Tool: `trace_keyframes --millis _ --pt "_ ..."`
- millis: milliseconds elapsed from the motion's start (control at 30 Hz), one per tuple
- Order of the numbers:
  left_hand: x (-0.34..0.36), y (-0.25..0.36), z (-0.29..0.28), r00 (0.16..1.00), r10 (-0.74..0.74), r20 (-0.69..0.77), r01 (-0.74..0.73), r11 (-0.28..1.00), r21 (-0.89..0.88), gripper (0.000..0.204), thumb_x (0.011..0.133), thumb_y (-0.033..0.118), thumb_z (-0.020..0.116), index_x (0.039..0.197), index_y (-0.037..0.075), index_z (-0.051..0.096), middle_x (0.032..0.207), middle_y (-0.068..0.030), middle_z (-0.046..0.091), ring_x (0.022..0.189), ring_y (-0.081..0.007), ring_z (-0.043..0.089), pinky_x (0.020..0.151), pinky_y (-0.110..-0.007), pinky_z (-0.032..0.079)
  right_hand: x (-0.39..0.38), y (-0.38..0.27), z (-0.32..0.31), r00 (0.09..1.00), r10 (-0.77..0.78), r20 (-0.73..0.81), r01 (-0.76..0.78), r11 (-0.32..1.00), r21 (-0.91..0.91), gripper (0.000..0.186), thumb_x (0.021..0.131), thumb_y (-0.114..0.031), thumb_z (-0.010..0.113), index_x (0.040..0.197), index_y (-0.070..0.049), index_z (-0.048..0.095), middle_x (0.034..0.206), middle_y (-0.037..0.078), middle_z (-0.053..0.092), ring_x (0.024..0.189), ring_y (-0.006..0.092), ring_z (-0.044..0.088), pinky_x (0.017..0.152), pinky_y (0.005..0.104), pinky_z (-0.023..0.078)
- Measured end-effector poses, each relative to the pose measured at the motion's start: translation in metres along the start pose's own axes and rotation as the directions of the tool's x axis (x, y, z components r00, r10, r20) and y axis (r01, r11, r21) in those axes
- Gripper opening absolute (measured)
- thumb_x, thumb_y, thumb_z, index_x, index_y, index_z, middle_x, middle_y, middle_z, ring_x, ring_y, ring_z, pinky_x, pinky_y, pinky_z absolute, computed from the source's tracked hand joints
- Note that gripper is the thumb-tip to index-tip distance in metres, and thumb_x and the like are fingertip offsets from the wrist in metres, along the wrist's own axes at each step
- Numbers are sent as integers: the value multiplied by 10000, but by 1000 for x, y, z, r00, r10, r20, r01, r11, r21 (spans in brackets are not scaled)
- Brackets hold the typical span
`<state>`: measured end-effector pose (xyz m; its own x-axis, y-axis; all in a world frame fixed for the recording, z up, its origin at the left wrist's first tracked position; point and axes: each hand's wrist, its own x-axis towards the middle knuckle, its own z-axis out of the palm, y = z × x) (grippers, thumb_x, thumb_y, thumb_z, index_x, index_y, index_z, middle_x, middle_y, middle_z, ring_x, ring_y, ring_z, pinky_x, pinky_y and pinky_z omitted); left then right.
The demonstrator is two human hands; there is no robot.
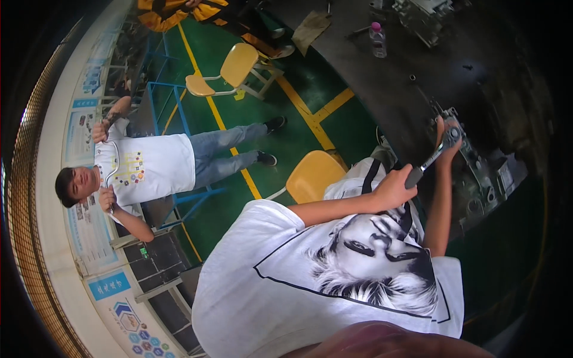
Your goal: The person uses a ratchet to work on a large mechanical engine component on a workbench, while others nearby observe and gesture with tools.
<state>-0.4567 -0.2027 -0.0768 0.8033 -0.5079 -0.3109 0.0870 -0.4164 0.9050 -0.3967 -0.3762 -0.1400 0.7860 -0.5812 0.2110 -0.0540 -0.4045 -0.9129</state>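
Note:
My left hand [394, 190] is wrapped round the dark handle of a ratchet wrench [431, 159]. Its shiny metal shaft slants up and right to the round head, where my right hand [447, 142] has its fingers closed about it. Below and beside the head lies a grey metal casting [477, 164], long and full of holes and ridges, on the dark workbench [412, 98]. Where the wrench meets the casting is hidden by my right hand. A flat, pale grey piece [512, 173] lies at the casting's lower right end.
A clear bottle with a pink cap [377, 45] and another metal casting [424, 21] stand farther up the bench. Yellow chairs [313, 176] are on the green floor. To the left, a person in a white shirt [152, 161] holds a bent metal bar [112, 164].

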Motion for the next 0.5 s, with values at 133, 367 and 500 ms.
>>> trace_keyframes --millis 133,367,500 --pt "1 0 -6 1000 19 8 -20 999 49 236 740 134 614 866 -8 474 681 -232 555 665 -408 556 581 -403 433 4 -3 -36 927 130 353 -183 975 123 337 724 -57 728 1009 -41 549 932 69 593 868 153 556 775 277 439" --pt "1 2 2 996 -87 30 87 996 -5 254 761 148 619 901 -17 485 615 -170 555 506 -280 578 478 -350 435 -3 5 13 900 -281 -334 254 959 -123 239 729 -83 744 830 -39 532 712 43 527 641 131 496 635 255 437" --pt "6 1 -9 993 -109 55 111 993 -42 240 771 156 617 893 0 481 581 -113 544 426 -183 545 411 -315 409 -5 16 -8 994 -90 57 84 992 99 281 727 -95 746 926 -34 558 777 50 580 707 123 548 665 250 446"
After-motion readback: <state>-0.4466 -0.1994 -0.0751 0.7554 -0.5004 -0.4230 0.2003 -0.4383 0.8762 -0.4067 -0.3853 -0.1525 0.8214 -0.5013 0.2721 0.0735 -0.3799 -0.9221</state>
